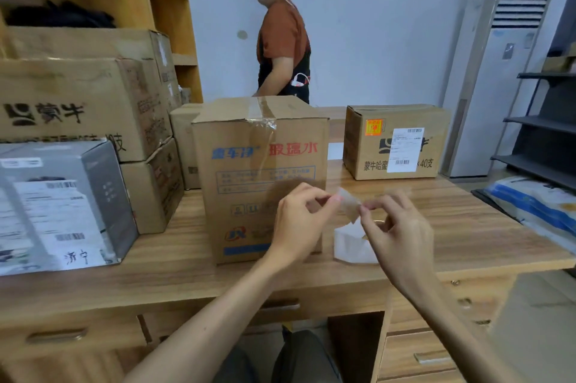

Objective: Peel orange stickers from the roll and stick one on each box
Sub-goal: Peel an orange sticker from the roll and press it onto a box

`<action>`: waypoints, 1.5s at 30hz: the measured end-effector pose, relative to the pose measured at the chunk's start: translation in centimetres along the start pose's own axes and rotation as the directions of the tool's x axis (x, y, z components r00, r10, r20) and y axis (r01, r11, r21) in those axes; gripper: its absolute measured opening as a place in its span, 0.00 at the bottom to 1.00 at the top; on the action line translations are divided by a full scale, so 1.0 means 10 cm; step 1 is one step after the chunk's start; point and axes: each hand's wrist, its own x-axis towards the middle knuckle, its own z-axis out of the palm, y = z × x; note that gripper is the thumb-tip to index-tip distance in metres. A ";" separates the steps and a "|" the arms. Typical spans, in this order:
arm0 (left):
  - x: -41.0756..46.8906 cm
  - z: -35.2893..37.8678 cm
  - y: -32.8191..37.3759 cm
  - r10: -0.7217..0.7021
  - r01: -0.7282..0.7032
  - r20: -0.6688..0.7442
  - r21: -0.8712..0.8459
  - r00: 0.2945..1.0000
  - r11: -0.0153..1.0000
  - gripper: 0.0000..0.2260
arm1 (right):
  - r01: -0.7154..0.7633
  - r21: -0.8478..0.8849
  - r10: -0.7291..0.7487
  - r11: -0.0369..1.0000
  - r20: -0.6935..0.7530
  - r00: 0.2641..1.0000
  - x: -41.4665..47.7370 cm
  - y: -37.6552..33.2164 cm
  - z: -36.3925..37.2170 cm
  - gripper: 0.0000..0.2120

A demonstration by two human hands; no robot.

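Note:
My left hand (299, 220) and my right hand (396, 226) pinch the two ends of a pale, translucent strip (349, 206) held above the desk, blurred by motion. Under my right hand sits the sticker roll (352, 245), white on its outer side. A tall cardboard box (249, 158) with blue and red print stands just behind my left hand; I see no orange sticker on its front. At the back right, a smaller cardboard box (396, 141) carries an orange sticker (373, 127) and a white shipping label.
Several stacked cardboard boxes (78, 108) and a grey box (62, 201) fill the left of the wooden desk (452, 226). A person (283, 39) wearing a headset stands behind the desk. Grey shelving (545, 120) and a blue-white bag (536, 205) are on the right.

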 end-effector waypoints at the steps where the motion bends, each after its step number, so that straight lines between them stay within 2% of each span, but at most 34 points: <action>1: 0.00 -0.08 0.05 -0.009 0.009 -0.011 -0.008 1.000 1.000 0.09 | 0.066 -0.037 -0.066 0.997 -0.015 0.998 0.01 -0.09 0.06 0.05; 6: 0.01 -0.46 0.17 -0.094 0.090 -0.111 -0.035 0.989 0.995 0.08 | 0.333 -0.139 -0.342 0.933 -0.044 0.939 0.06 -0.45 0.26 0.05; 12: 0.11 -0.82 0.23 -0.192 0.186 -0.232 -0.050 0.953 0.981 0.03 | 0.477 -0.182 -0.493 0.860 -0.053 0.868 0.14 -0.77 0.43 0.07; 15: 0.16 -1.04 0.25 -0.189 0.183 -0.263 -0.049 0.946 0.982 0.04 | 0.485 -0.098 -0.492 0.869 -0.074 0.867 0.19 -0.87 0.44 0.08; 17: 0.18 -1.20 0.26 -0.167 0.163 -0.252 -0.037 0.953 0.986 0.03 | 0.439 -0.036 -0.440 0.898 -0.074 0.895 0.26 -0.91 0.44 0.09; 20: 0.18 -1.42 0.28 -0.117 0.109 -0.196 -0.053 0.974 0.993 0.02 | 0.160 0.155 -0.161 0.975 -0.005 0.987 0.44 -0.98 0.48 0.10; 22: 0.18 -1.55 0.28 -0.074 0.069 -0.160 -0.039 0.984 0.997 0.03 | -0.017 0.339 -0.029 0.941 0.131 0.991 0.57 -1.01 0.54 0.08; 24: 0.18 -1.66 0.25 -0.035 0.034 -0.139 -0.008 0.990 0.999 0.03 | -0.105 0.486 -0.020 0.868 0.246 0.969 0.66 -1.07 0.58 0.06; 26: 0.19 -1.74 0.22 -0.008 0.009 -0.137 0.009 0.991 1.000 0.04 | -0.138 0.558 -0.045 0.819 0.302 0.952 0.70 -1.15 0.61 0.05; 30: 0.24 -1.85 0.16 0.046 -0.038 -0.158 0.050 0.986 0.998 0.03 | -0.143 0.565 -0.039 0.813 0.298 0.954 0.75 -1.29 0.70 0.04; 32: 0.27 -1.91 0.14 0.076 -0.055 -0.164 0.127 0.984 0.990 0.02 | -0.108 0.549 -0.055 0.829 0.273 0.960 0.77 -1.33 0.74 0.06; 34: 0.30 -1.96 0.13 0.115 -0.071 -0.170 0.245 0.979 0.967 0.03 | 0.002 0.479 -0.111 0.878 0.199 0.974 0.77 -1.35 0.77 0.06; 37: 0.34 -1.97 0.18 0.146 -0.080 -0.162 0.358 0.976 0.930 0.04 | 0.224 0.276 -0.242 0.935 0.032 0.970 0.81 -1.36 0.84 0.07; 39: 0.39 -1.97 0.18 0.194 -0.110 -0.156 0.429 0.969 0.896 0.04 | 0.300 0.180 -0.308 0.937 0.016 0.951 0.87 -1.36 0.91 0.07; 42: 0.49 -1.98 0.12 0.248 -0.146 -0.151 0.486 0.957 0.862 0.04 | 0.281 0.211 -0.298 0.936 0.056 0.953 0.93 -1.37 1.00 0.08; 45: 0.52 -1.98 0.07 0.234 -0.132 -0.170 0.465 0.957 0.875 0.04 | 0.235 0.247 -0.262 0.940 0.080 0.962 0.97 -1.38 1.06 0.07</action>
